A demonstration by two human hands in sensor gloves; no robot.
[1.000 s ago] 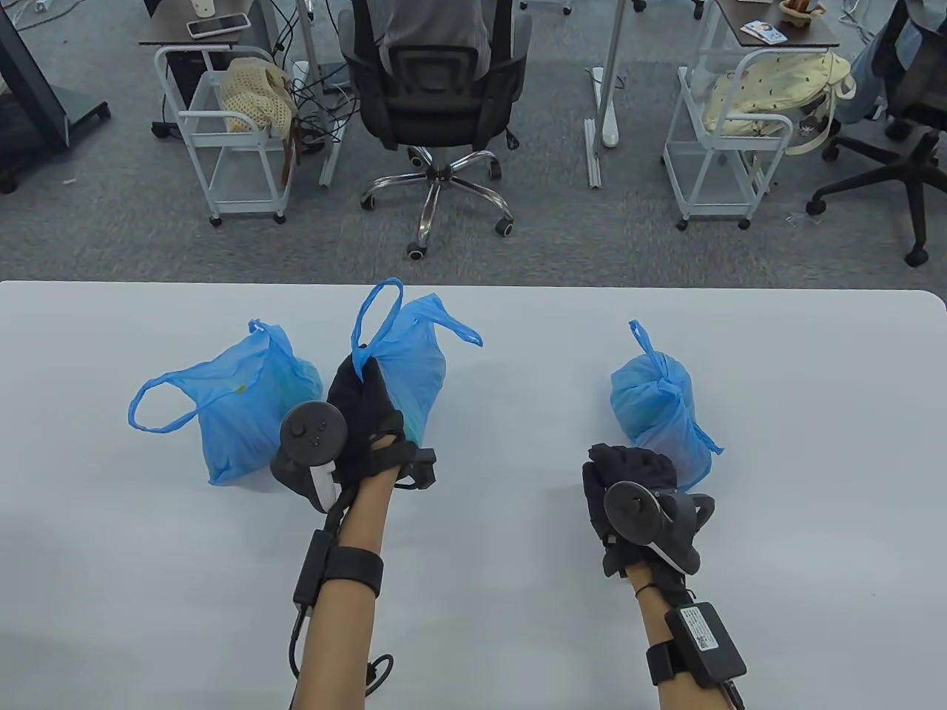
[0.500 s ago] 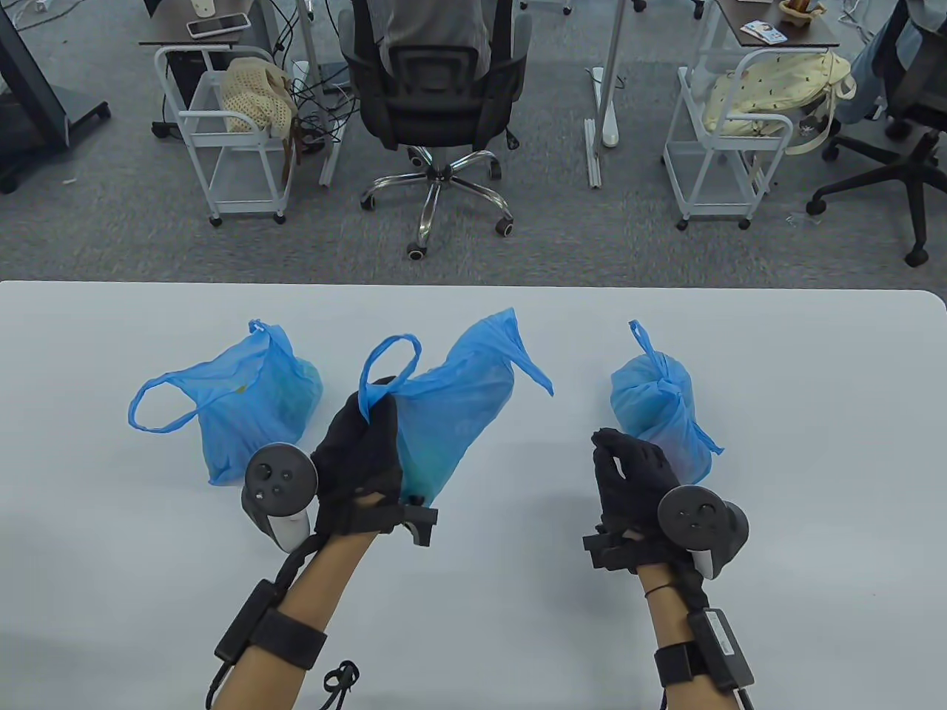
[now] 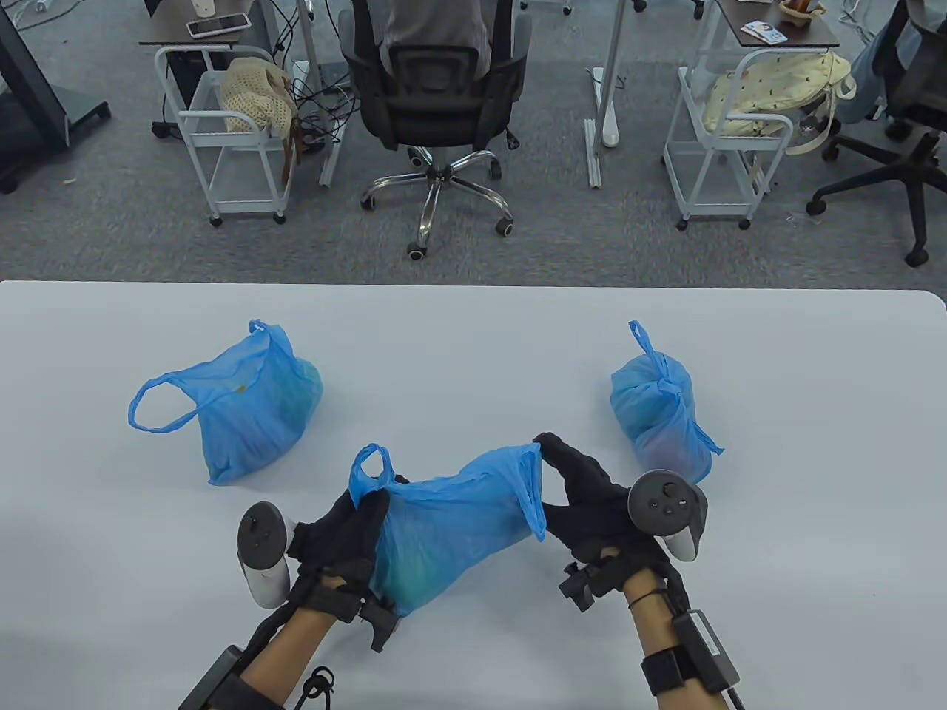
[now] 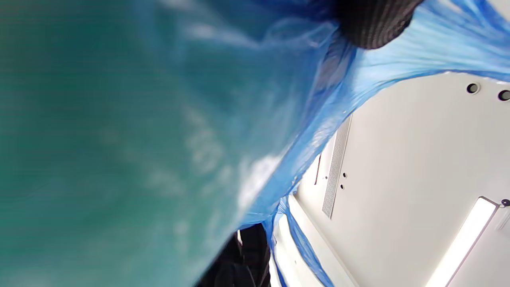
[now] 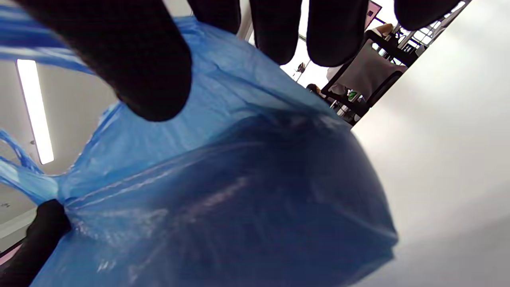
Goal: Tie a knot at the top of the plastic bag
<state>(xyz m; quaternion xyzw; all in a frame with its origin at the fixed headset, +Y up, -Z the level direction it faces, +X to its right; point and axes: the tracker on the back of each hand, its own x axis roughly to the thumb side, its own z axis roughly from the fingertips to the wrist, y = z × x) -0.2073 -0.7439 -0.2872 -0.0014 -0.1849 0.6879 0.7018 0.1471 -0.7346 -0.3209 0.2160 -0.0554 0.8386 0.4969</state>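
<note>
A filled blue plastic bag [image 3: 444,529] is held between both hands near the table's front edge. My left hand [image 3: 351,532] grips its left handle loop [image 3: 370,470], which sticks up above the fingers. My right hand [image 3: 581,495] pinches the bag's right handle [image 3: 534,481] between thumb and fingers. The bag's top is stretched between the two hands. In the left wrist view the blue bag [image 4: 159,139] fills most of the frame. In the right wrist view the bag [image 5: 239,191] bulges under my gloved fingers [image 5: 151,67].
An untied blue bag [image 3: 244,414] with a loose loop lies at the left. A knotted blue bag [image 3: 658,414] lies at the right, just beyond my right hand. The white table [image 3: 473,333] ends at the far edge; office chairs and carts stand behind.
My left hand has drawn the bag from the middle of the table toward the front edge. My right hand, empty before, has moved left and taken the bag's right handle.
</note>
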